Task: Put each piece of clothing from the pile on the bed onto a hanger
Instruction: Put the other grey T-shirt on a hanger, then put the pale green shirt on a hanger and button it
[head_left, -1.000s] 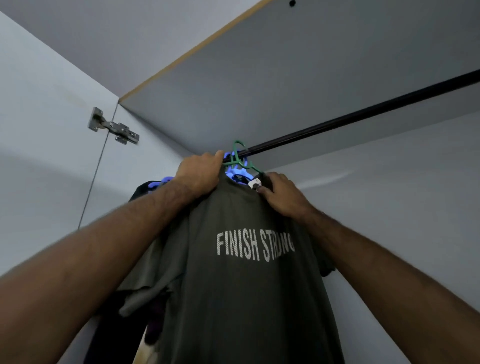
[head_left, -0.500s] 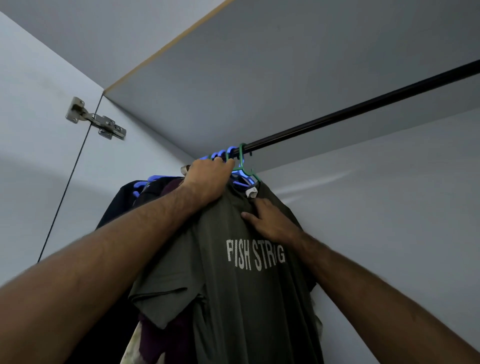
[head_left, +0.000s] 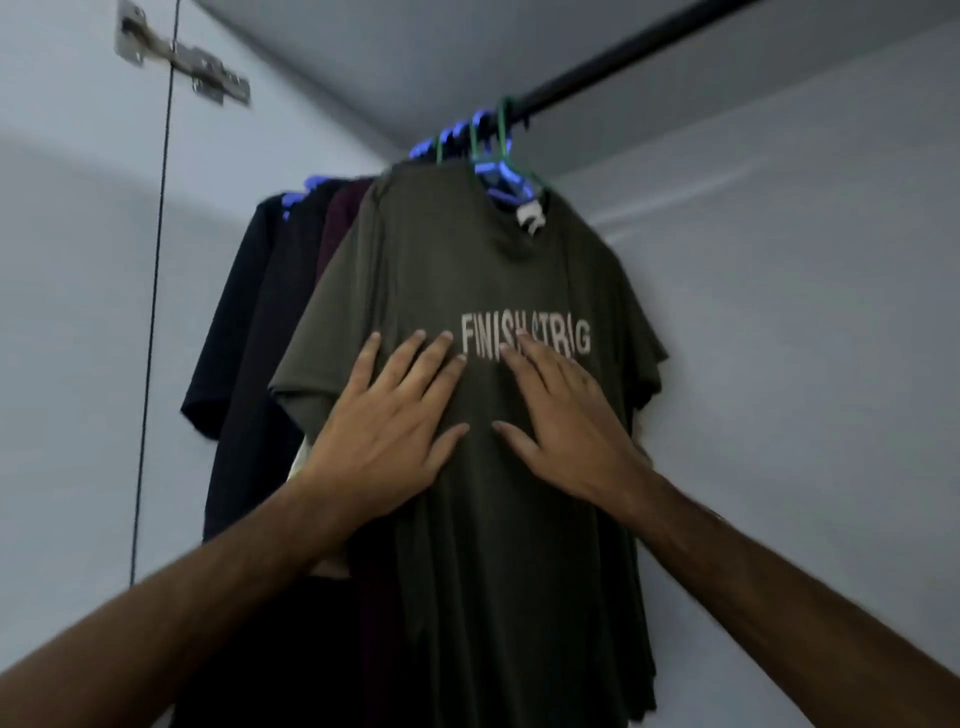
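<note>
An olive green T-shirt (head_left: 493, 519) with white lettering hangs on a green hanger (head_left: 501, 140) from the black wardrobe rail (head_left: 623, 52). My left hand (head_left: 389, 431) lies flat on the shirt's chest, fingers spread, just left of the lettering. My right hand (head_left: 561, 421) lies flat beside it, its fingertips over the lettering. Neither hand grips anything. The bed and the pile of clothing are out of view.
Behind the green shirt hang a maroon garment (head_left: 337, 223) and black garments (head_left: 244, 322) on blue hangers (head_left: 311, 184), pushed into the wardrobe's left corner. A metal door hinge (head_left: 182, 52) sits at the upper left. The rail runs up to the right, bare.
Both hands have let go of the hanger and collar and dropped down to the shirt's chest, now flat and open. The view has tilted lower.
</note>
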